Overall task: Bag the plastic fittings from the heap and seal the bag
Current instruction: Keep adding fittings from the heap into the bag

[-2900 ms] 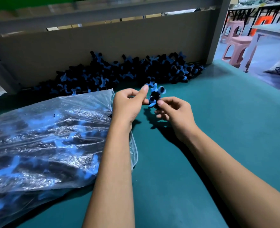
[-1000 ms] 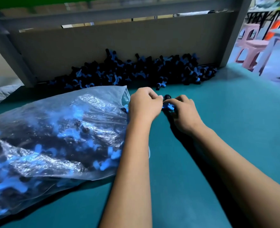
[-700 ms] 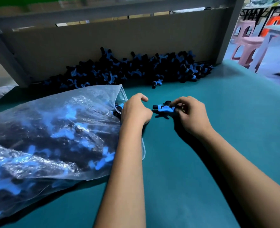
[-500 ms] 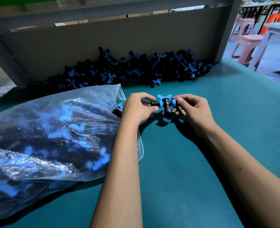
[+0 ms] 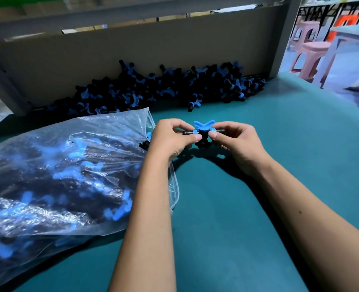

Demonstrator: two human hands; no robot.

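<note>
Both hands hold one fitting [image 5: 201, 134] above the middle of the teal surface [image 5: 280, 144]. The left hand [image 5: 171, 140] pinches the fitting's left stub between thumb and curled fingers [image 5: 186, 123]. The right hand [image 5: 240, 144] pinches the right stub in the same manner. The fitting is black with blue collars and a blue butterfly-shaped handle pointing up; a black stub points down toward the surface without touching it.

The heap of fittings [image 5: 163, 89] lies along the far edge of the surface, against a brown backboard [image 5: 132, 53]. One loose fitting [image 5: 193, 104] lies just in front of the heap.

A clear plastic bag [image 5: 58, 175] lies on the left part of the surface, reaching to the near left corner. It contains many black and blue fittings. Its mouth faces right, unsealed, just beside the left hand. The left forearm passes over the bag's right edge.

Pink stools [image 5: 309, 49] stand beyond the far right corner of the surface.
</note>
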